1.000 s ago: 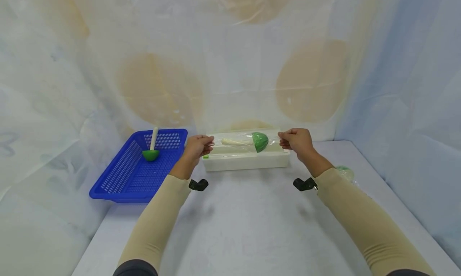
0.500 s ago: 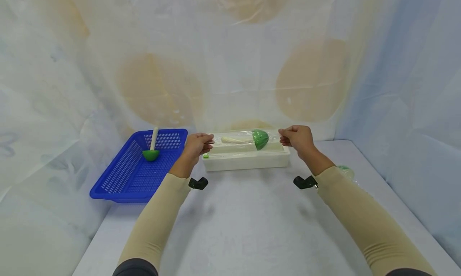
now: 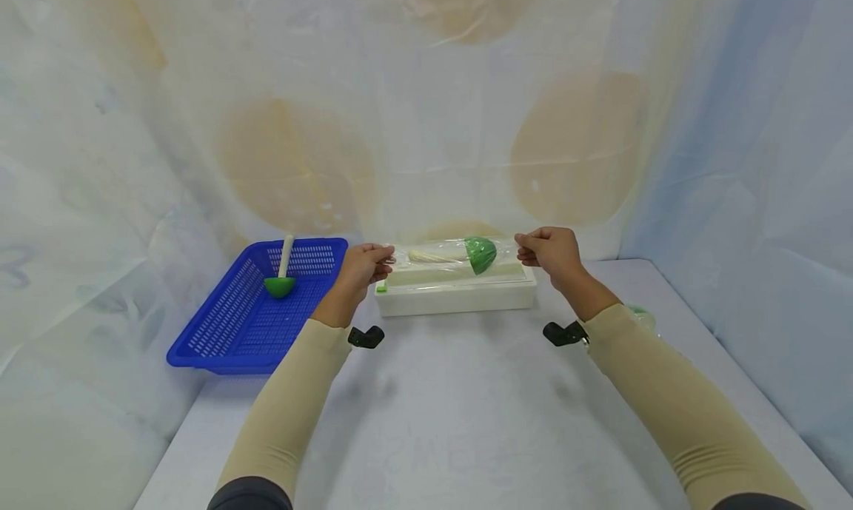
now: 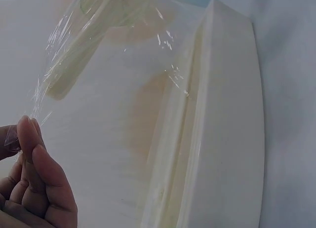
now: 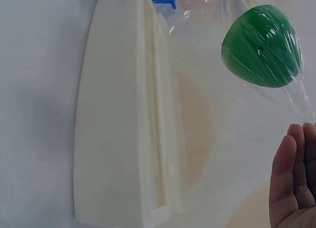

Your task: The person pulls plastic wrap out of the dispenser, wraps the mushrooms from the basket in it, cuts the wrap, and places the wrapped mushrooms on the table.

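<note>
A ladle (image 3: 480, 256) with a green bowl and pale handle lies in clear plastic film (image 3: 400, 252), hanging just above a long white film dispenser (image 3: 460, 301). My left hand (image 3: 362, 275) pinches the film's left end, near the handle, between thumb and fingers. At the bowl end, my right hand (image 3: 554, 256) pinches the opposite film end. In the right wrist view, the film clings in creases over the green bowl (image 5: 261, 48); that hand's thumb is out of frame. The left wrist view shows the film gathered toward the left fingertips (image 4: 28, 132).
A blue plastic basket (image 3: 200, 356) stands on the left, with another green-and-white ladle (image 3: 280, 286) inside. A small green slider (image 3: 381, 289) sits at the dispenser's left end. Behind my right forearm, a film-wrapped greenish item (image 3: 644, 317) is partly hidden. Plastic sheeting hangs around the table.
Both hands have risen slightly, the right one more, lifting the film and ladle a little above the dispenser. The basket and dispenser have stayed put.
</note>
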Demonstrator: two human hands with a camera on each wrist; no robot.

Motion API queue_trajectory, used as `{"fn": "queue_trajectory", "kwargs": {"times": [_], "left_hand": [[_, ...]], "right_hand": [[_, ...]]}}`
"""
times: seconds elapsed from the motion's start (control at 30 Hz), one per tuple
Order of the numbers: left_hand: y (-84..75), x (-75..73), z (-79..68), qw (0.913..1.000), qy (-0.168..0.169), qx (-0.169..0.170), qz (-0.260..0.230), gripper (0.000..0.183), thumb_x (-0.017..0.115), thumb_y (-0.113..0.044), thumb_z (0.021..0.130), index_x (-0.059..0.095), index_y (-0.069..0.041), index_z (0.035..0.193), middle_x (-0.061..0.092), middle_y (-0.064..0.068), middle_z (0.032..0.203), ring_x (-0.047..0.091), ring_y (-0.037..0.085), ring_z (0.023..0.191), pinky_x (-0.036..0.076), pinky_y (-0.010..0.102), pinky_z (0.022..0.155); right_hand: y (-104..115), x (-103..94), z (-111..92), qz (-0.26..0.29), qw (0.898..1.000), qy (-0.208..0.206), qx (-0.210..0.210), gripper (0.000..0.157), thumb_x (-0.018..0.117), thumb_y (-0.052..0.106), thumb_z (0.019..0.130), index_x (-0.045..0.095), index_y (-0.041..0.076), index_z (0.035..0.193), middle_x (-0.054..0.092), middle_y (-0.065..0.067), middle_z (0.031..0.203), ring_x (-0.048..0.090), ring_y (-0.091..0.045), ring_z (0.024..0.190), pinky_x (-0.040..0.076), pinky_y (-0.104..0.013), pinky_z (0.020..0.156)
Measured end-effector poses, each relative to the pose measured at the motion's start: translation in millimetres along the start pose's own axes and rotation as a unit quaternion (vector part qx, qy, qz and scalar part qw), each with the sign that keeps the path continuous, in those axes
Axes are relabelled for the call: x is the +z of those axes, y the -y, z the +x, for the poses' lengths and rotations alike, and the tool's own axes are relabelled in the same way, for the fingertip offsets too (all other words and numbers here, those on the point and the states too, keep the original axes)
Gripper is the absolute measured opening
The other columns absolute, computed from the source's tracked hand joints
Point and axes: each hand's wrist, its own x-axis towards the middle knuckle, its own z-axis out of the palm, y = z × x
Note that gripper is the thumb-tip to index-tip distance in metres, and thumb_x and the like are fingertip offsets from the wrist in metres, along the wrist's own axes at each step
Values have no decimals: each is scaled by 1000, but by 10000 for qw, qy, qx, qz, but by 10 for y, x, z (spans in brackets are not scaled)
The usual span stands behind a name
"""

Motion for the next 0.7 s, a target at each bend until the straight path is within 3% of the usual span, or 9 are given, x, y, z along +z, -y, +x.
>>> {"fn": "queue_trajectory", "kwargs": {"times": [0.5,0.7], "left_hand": [[-80,-6,-25,10000,31,82,29,17,68,-18,93,65,-3,100,66,5,85,61,13,64,53,29,68],[-109,5,-40,9998,68,157,-30,16,68,-17,93,65,-3,101,66,5,84,61,14,63,52,27,64]], "right_hand": [[79,-22,-13,-34,10000,-82,34,28,69,19,92,62,-7,100,66,-5,76,66,-13,67,56,-26,67],[112,-46,-31,-115,9998,-129,75,32,69,21,92,62,-8,103,66,-5,77,66,-14,68,56,-26,66]]}}
